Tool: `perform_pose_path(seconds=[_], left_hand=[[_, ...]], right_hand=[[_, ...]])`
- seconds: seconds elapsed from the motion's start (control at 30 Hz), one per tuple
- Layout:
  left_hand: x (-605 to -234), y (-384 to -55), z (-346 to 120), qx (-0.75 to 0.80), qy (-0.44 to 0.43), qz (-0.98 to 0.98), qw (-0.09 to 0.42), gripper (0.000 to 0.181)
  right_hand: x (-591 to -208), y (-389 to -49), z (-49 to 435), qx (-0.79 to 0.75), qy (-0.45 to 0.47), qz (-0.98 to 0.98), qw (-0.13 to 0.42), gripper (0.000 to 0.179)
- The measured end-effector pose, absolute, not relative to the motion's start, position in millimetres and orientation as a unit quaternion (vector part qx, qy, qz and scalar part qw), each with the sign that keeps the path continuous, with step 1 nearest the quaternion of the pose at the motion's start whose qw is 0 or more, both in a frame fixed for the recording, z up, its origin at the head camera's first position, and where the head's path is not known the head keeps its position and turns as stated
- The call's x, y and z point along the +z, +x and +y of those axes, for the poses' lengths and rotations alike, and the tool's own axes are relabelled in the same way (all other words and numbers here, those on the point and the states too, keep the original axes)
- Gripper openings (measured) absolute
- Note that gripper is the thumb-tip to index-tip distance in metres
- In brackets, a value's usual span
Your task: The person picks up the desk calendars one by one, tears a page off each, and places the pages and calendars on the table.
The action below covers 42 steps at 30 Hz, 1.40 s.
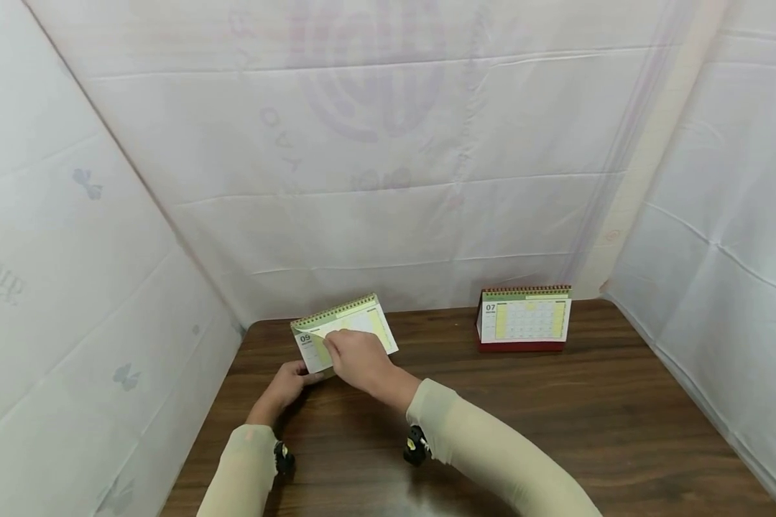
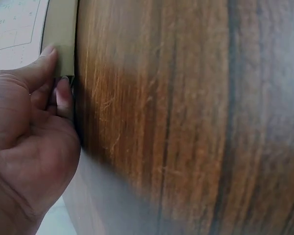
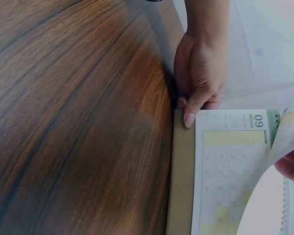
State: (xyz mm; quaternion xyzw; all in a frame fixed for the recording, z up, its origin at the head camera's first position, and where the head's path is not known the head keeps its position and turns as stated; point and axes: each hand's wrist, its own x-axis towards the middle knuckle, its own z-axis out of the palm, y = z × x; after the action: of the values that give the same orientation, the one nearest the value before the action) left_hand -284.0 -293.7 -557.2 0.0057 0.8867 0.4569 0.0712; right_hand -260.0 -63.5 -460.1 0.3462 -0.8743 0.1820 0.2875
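A small desk calendar [image 1: 356, 320] stands at the far left of the brown table [image 1: 556, 424], turned a bit so its right end is farther back. It has the number 09 on it. The left hand [image 1: 289, 382] pinches the near left corner of its tan stand [image 3: 181, 181], with the thumb on top. The right hand [image 1: 358, 357] is in front of the calendar and holds a page [image 3: 262, 205] between thumb and fingers. That page is lifted and bends up, and the page with 09 shows under it.

Well apart, on the far right, stands a red calendar [image 1: 527, 319] with 07 on it. A white sheet [image 1: 388, 222] hangs behind the table. Both arms have pale sleeves [image 1: 491, 449].
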Motion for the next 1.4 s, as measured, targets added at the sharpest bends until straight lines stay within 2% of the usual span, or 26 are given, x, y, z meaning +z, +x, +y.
perform_pose_path(seconds=[0.2, 0.53, 1.2, 1.4], left_hand=[[-559, -285, -293, 0.453, -0.009, 0.889, 0.061, 0.028], [-555, -286, -290, 0.462, -0.009, 0.884, 0.066, 0.028], [-558, -283, -290, 0.481, -0.015, 0.874, 0.064, 0.025], [-558, -281, -287, 0.479, -0.024, 0.875, 0.062, 0.024]], right_hand=[[-468, -265, -61, 0.211, 0.324, -0.882, 0.271, 0.023], [-469, -270, -56, 0.264, 0.302, -0.891, 0.213, 0.026], [-482, -277, -52, 0.353, 0.272, -0.872, 0.203, 0.023], [-484, -280, -51, 0.404, 0.256, -0.864, 0.157, 0.036]])
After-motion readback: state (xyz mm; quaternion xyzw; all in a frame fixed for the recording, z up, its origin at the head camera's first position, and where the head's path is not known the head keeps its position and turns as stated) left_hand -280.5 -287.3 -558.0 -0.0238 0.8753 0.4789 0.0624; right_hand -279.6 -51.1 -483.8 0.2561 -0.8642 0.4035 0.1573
